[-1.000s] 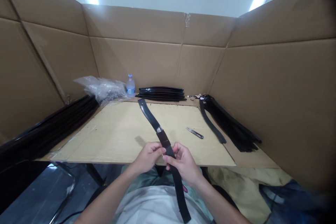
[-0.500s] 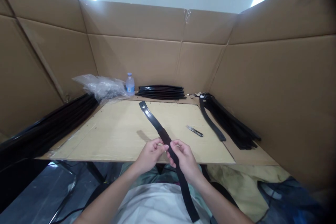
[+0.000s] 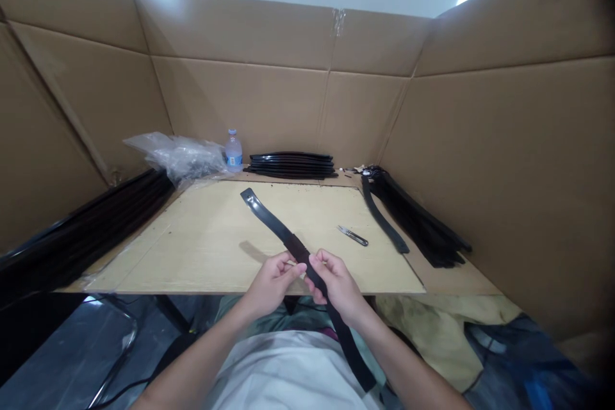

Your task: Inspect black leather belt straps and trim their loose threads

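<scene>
Both hands hold a long, curved black strip [image 3: 269,218] over the table's front edge. Its far part is glossy, with a small hole near the tip; a dark fabric sleeve covers the rest and runs down over my lap. My left hand [image 3: 273,282] pinches the strip's left side near the sleeve's end. Close beside it, my right hand [image 3: 336,285] grips the sleeved part, thumb on top and fingers curled beneath. Small thread snips [image 3: 353,236] lie on the board to the right. Farther right rests another curved black strip [image 3: 382,214].
A pale board [image 3: 192,243] covers the table. At the back stand a stack of black strips [image 3: 291,165], a water bottle [image 3: 233,152] and clear plastic bags [image 3: 185,157]. Dark piles lie left [image 3: 91,230] and right [image 3: 418,221]. Cardboard walls [image 3: 240,90] enclose three sides.
The strip has turned slightly, its far tip swinging left and its near end right. Both hands keep their grip in nearly the same place. The whole view has shifted a little.
</scene>
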Tool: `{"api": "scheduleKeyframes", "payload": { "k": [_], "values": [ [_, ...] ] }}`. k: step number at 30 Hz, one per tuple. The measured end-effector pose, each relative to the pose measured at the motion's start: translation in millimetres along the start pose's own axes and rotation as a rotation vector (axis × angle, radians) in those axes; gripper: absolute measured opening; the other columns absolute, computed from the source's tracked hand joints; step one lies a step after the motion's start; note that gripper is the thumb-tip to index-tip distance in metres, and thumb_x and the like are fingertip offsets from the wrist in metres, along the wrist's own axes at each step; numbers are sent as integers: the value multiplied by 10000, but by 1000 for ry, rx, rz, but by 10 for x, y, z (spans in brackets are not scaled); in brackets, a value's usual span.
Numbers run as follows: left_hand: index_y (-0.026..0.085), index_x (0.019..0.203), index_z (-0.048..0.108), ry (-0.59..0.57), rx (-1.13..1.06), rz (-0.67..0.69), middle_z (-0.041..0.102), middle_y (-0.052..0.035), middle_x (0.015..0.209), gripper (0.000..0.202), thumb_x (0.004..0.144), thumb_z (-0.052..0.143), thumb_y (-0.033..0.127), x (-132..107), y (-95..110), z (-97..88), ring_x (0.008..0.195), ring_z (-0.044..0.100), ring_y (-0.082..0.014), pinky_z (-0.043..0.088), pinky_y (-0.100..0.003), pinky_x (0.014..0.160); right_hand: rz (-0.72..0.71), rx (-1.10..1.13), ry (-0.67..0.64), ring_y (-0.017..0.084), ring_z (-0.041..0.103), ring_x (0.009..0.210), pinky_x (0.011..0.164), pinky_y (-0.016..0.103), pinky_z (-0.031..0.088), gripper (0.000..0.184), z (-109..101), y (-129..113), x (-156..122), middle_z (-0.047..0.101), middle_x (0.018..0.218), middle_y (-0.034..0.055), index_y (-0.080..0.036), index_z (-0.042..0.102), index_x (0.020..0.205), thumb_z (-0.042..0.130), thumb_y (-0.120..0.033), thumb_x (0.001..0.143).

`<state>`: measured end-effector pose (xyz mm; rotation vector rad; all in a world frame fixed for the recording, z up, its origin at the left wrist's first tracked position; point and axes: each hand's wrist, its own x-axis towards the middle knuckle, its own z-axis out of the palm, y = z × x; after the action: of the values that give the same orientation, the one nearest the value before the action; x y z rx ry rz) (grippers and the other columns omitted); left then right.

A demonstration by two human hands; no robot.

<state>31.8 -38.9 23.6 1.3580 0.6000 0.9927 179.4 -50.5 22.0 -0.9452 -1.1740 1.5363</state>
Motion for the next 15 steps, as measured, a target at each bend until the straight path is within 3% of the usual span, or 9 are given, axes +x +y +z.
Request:
{"api": "scheduleKeyframes", "payload": {
  "k": [15],
  "values": [
    [117, 874, 552, 131, 113, 38, 659, -49, 739, 205, 835, 527, 317, -25, -28, 41, 634, 634, -161, 481, -261, 612, 0, -47, 79, 36, 342, 282, 265, 129, 202, 401, 38, -2, -20, 495, 435, -46, -179, 403, 647, 527, -532, 790]
  ]
}}
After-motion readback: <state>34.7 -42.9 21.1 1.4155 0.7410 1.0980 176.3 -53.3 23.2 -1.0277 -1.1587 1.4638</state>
